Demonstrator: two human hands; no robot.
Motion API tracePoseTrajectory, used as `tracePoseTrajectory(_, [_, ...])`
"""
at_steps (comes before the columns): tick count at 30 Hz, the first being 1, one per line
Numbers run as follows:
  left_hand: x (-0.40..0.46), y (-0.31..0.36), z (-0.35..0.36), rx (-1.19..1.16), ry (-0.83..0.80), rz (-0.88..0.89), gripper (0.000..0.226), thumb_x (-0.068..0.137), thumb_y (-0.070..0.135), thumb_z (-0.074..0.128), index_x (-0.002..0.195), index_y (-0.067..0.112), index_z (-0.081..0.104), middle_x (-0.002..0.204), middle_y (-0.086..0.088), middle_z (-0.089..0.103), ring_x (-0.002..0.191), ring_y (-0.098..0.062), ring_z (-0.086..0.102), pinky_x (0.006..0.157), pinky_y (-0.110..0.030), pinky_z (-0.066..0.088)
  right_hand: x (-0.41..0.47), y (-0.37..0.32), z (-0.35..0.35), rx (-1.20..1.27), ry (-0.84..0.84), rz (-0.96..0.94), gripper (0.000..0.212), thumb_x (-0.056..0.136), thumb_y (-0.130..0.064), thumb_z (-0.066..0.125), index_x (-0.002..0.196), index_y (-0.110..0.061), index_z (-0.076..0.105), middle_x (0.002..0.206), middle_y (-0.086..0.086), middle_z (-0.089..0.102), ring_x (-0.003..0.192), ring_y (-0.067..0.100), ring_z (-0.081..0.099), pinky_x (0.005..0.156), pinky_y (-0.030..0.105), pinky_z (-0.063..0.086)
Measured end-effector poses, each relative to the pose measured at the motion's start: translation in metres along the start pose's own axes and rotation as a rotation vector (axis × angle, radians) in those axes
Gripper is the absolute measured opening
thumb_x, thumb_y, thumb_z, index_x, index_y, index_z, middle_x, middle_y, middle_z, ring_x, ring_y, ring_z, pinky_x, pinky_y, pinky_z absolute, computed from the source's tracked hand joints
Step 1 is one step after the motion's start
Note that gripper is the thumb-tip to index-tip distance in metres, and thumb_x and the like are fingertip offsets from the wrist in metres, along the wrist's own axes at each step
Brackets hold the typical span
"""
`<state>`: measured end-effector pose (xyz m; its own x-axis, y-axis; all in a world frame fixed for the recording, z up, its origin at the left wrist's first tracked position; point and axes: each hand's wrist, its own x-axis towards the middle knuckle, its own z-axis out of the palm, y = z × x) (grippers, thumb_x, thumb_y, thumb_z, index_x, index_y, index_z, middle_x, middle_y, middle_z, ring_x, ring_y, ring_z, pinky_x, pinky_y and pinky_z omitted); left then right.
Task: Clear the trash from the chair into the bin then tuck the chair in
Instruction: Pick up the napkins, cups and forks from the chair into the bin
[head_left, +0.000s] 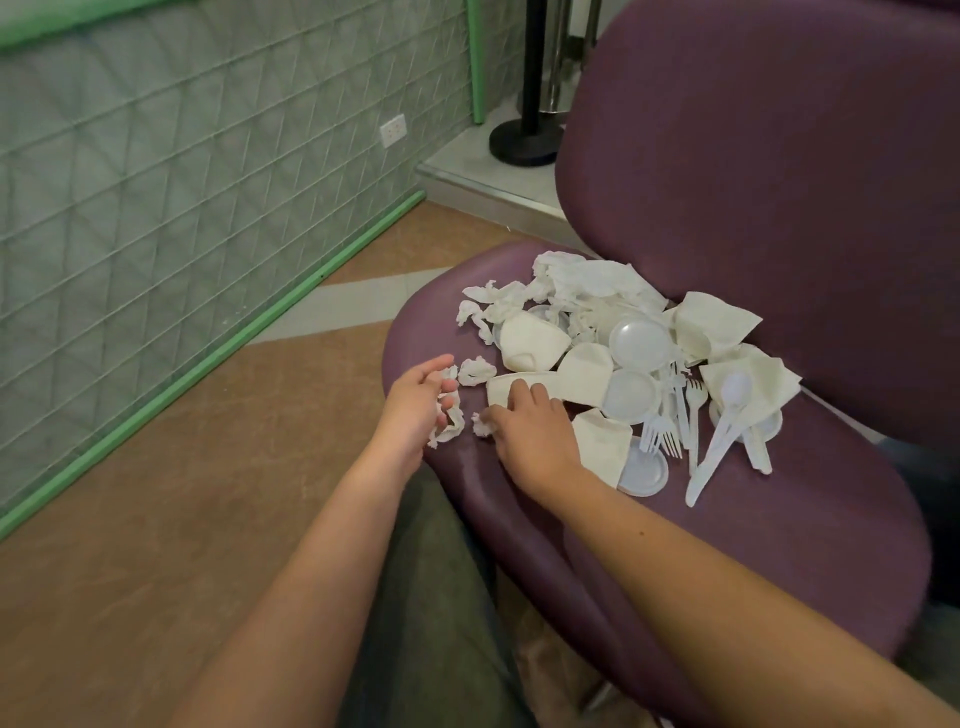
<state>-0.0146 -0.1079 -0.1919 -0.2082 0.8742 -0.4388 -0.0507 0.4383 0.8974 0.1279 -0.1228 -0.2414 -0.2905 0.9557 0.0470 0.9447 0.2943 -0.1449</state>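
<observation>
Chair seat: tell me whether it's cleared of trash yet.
Not cleared. Tissues, lids and cutlery lie on the seat.

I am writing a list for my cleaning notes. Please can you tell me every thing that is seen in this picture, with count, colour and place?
chair: one, purple, right side; the trash lies on its seat.
tissue scraps: many, white, far and left part of the seat.
paper cups: several, cream, flattened, across the pile.
lids: several, clear, round, middle of the pile.
forks and spoons: several, white, near right of the pile.
wall: one, grey-green, quilted, left.
socket: one, white, on the wall.
post base: one, black, behind the chair.
floor: brown with a pale band.
left hand: holds a tissue strip.
right hand: pinches a small tissue scrap.
</observation>
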Motion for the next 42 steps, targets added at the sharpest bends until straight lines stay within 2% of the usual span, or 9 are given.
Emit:
tracePoseTrajectory(4, [0.004,-0.006,-0.011,0.007,-0.014,0.002,0.032,0.103,0.018,0.037,0.12,0.018,0.064,0.081,0.002,0.051,0.062,-0.007,0.043,0.047,-0.017,0.035,-0.005,0.005,0.005,0.068,0.034,0.002,0.026,0.096,-0.024,0.047,0.11,-0.021,0.069,0.111,0.006,0.052,0.105,0.029,0.045,0.082,0.038,0.036])
tracePoseTrajectory(8, [0.002,-0.004,-0.007,0.033,-0.04,-0.051,0.027,0.094,0.041,0.054,0.107,0.022,0.07,0.082,0.001,0.048,0.062,-0.012,0.045,0.057,-0.026,0.035,-0.007,0.004,-0.012,0.627,0.138,0.176,0.017,0.093,-0.025,0.056,0.103,-0.021,0.07,0.106,-0.003,0.06,0.1,0.017,0.051,0.09,0.032,0.042])
tracePoseTrajectory(14, [-0.015,-0.009,0.017,0.107,-0.243,-0.087,0.058,0.083,0.078,0.042,0.107,0.03,0.066,0.107,-0.002,0.07,0.086,-0.023,0.067,0.081,-0.037,0.049,-0.008,0.002,-0.052,1.252,0.262,0.478,0.012,0.092,-0.017,0.061,0.09,-0.027,0.067,0.095,-0.003,0.071,0.087,0.019,0.067,0.084,0.032,0.052])
tracePoseTrajectory(18, [-0.021,-0.006,0.029,0.091,-0.338,-0.053,0.055,0.087,0.066,0.05,0.109,0.017,0.063,0.103,-0.025,0.06,0.086,-0.034,0.059,0.089,-0.042,0.05,-0.011,0.0,-0.058,1.48,0.224,0.585,0.012,0.089,-0.006,0.064,0.093,-0.017,0.067,0.097,0.01,0.07,0.087,0.024,0.069,0.075,0.029,0.059])
tracePoseTrajectory(24, [-0.02,0.002,0.029,-0.225,-0.299,-0.073,0.028,0.103,0.02,0.044,0.114,-0.002,0.057,0.105,-0.017,0.069,0.094,-0.024,0.068,0.086,-0.033,0.051,-0.025,-0.016,-0.047,1.109,0.249,0.357,0.013,0.087,-0.023,0.068,0.096,-0.029,0.075,0.1,-0.009,0.065,0.1,0.007,0.056,0.084,0.021,0.044])
tracePoseTrajectory(29, [-0.019,0.005,0.021,-0.447,-0.159,-0.192,0.016,0.102,0.023,0.048,0.113,0.016,0.058,0.105,-0.009,0.064,0.088,-0.02,0.064,0.081,-0.034,0.051,-0.034,-0.03,-0.043,0.91,0.2,0.157,0.029,0.084,-0.033,0.072,0.113,-0.029,0.07,0.106,-0.012,0.058,0.106,0.004,0.045,0.089,0.009,0.034])
tracePoseTrajectory(35, [-0.029,0.001,0.009,-0.416,-0.237,-0.155,0.031,0.095,0.026,0.061,0.113,0.001,0.064,0.087,-0.009,0.074,0.072,-0.014,0.072,0.065,-0.021,0.058,-0.018,-0.035,-0.047,0.962,0.209,0.257,0.006,0.081,-0.019,0.072,0.082,-0.023,0.069,0.087,-0.01,0.067,0.083,0.005,0.057,0.075,0.022,0.044])
tracePoseTrajectory(38, [-0.027,0.0,-0.003,-0.384,-0.203,-0.163,0.029,0.095,0.015,0.059,0.118,-0.001,0.065,0.092,-0.01,0.075,0.076,-0.014,0.073,0.064,-0.022,0.059,-0.013,-0.038,-0.045,0.908,0.23,0.329,0.013,0.078,-0.028,0.074,0.077,-0.025,0.062,0.083,-0.01,0.057,0.078,0.002,0.053,0.066,0.023,0.04])
tracePoseTrajectory(42, [-0.021,-0.003,-0.018,-0.295,-0.229,-0.152,0.034,0.1,0.031,0.051,0.116,0.004,0.066,0.105,-0.009,0.074,0.095,-0.017,0.071,0.07,-0.026,0.058,0.0,-0.042,-0.039,0.797,0.208,0.336,0.016,0.076,-0.039,0.073,0.08,-0.028,0.062,0.083,-0.011,0.049,0.081,0.004,0.052,0.067,0.027,0.045])
